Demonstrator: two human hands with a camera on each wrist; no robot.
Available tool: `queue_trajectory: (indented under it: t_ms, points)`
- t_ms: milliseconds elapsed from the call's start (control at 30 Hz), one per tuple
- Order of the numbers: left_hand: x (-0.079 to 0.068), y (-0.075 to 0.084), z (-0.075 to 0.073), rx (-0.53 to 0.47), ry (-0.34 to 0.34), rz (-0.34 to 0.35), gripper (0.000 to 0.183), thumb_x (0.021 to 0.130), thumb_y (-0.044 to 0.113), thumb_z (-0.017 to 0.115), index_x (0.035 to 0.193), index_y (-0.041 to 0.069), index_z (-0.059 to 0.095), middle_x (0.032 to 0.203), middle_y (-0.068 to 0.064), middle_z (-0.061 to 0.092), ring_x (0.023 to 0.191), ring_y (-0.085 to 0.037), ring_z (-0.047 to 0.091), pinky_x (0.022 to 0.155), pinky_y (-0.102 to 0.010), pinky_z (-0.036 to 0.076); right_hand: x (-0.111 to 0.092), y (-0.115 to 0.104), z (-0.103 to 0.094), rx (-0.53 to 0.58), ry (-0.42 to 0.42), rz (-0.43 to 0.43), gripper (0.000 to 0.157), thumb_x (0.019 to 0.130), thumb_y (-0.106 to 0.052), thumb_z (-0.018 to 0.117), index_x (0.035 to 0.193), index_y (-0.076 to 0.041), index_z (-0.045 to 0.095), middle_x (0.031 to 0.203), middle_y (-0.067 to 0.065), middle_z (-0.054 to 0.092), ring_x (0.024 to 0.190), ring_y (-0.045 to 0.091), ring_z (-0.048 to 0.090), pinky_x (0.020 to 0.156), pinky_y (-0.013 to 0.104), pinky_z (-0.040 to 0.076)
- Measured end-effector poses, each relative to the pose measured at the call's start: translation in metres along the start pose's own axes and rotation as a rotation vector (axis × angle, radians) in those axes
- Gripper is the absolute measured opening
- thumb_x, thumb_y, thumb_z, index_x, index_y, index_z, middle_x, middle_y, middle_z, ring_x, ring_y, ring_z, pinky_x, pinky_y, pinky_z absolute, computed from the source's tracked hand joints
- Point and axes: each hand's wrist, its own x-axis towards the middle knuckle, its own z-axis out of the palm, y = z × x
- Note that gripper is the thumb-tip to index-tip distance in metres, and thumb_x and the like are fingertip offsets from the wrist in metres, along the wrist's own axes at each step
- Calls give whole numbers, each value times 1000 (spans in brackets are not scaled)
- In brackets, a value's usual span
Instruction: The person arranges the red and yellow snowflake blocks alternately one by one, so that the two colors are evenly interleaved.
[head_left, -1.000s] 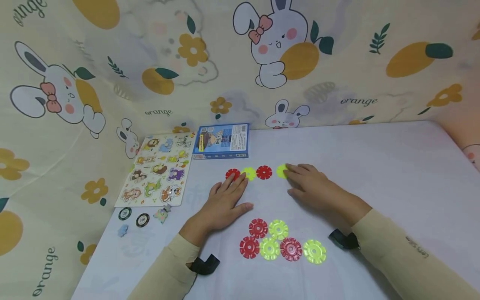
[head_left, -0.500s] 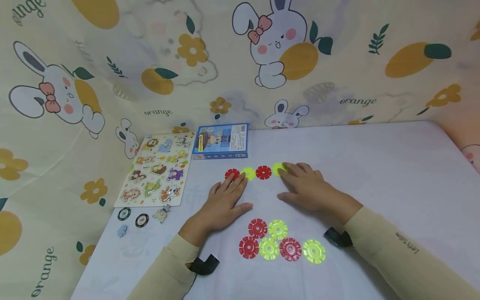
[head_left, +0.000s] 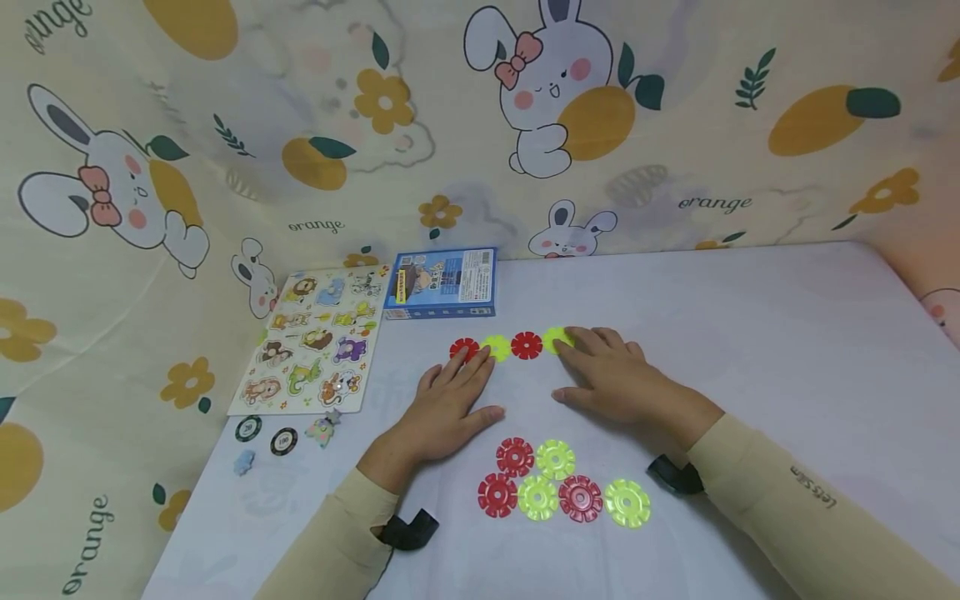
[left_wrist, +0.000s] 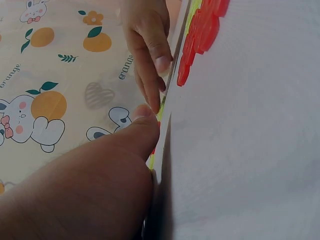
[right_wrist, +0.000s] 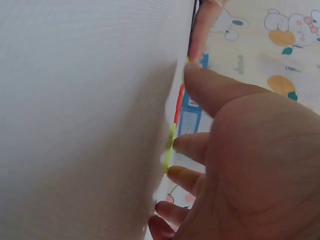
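Observation:
Two red and two yellow-green notched plastic discs lie in a row across the table. My left hand (head_left: pixel 452 412) lies with fingers spread, its fingertips on the left red disc (head_left: pixel 462 345) and at the edge of the yellow-green disc (head_left: pixel 498 347) beside it. The inner red disc (head_left: pixel 527 345) is untouched between the hands. With its fingers extended, my right hand (head_left: pixel 615 375) touches the end yellow-green disc (head_left: pixel 555 339), partly covering it. In the right wrist view, fingertips meet that yellow-green disc (right_wrist: pixel 169 150) at the table surface.
Nearer me lie several more red discs (head_left: pixel 516 457) and yellow-green discs (head_left: pixel 628 503). Behind stand a blue box (head_left: pixel 442 283) and an animal sticker sheet (head_left: pixel 307 342). At left are black chips (head_left: pixel 284 441), a small blue piece (head_left: pixel 244 462) and a pastel figure (head_left: pixel 322 430).
My right hand has slid left, bringing the end yellow-green disc up beside the inner red one, and has stayed almost still since half a second ago. My left hand has stayed in place.

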Motion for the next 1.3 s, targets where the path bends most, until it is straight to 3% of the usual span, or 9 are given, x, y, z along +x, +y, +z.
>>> queue_trajectory:
  t_ms: [167,333,467,633,800,900,1000,1167,1300]
  points:
    - [-1,-1,0,-7,-4,0,79,92,69,33,154,22,20,159,7,10,144,-22,0,109,-56,6,-5,2,-3,172,56,13,82,82,-64,61,150,-26,35,155,6,24,138,35,19,98,64,27]
    - [0,-1,1,-11,1,7,79,92,68,32,154,22,19,159,7,9,144,-23,-1,109,-56,6,-27,7,-13,590,117,-60,64,90,-46,63,147,-28,38,147,2,37,130,28,38,97,57,36]
    - [0,-1,1,-11,7,8,79,92,68,33,154,21,20,159,7,9,144,-23,0,109,-55,6,-52,7,-17,842,86,-127,52,96,-30,59,144,-32,39,140,2,46,120,27,49,89,49,46]
    - [0,-1,1,-3,4,5,79,92,68,34,154,21,20,159,7,10,144,-23,0,109,-55,6,-82,3,-13,1010,6,-220,52,97,-11,53,145,-24,38,135,12,49,115,35,52,85,41,50]
    - [-1,1,0,-8,1,3,78,92,67,35,154,21,21,159,6,11,144,-23,1,109,-55,6,-106,-6,1,947,-53,-205,61,91,-17,65,145,-20,38,135,5,51,115,26,51,92,34,46]
    - [-2,2,-1,-6,0,-2,78,92,66,35,154,20,21,159,5,11,144,-23,1,109,-55,6,-115,-13,11,804,-65,-180,67,83,-34,75,142,-24,44,132,-7,51,118,15,48,95,31,44]
    - [-2,2,-1,-4,-2,-1,78,92,66,35,154,20,21,159,5,11,144,-23,1,109,-55,6,-118,-21,18,626,-18,-200,62,77,-46,78,132,-31,54,124,-17,50,116,6,43,94,29,43]
    - [-1,1,0,-9,0,6,78,92,66,34,154,21,20,159,6,10,144,-23,0,109,-56,6,-118,-32,24,430,111,-249,42,75,-38,81,112,-35,62,111,-22,49,106,3,40,85,29,43]
    - [-1,1,1,-4,2,4,79,92,68,34,154,21,20,159,6,10,144,-23,0,109,-55,6,-118,-36,21,482,83,-222,40,75,-30,83,105,-35,58,102,-23,53,96,4,46,78,29,44]
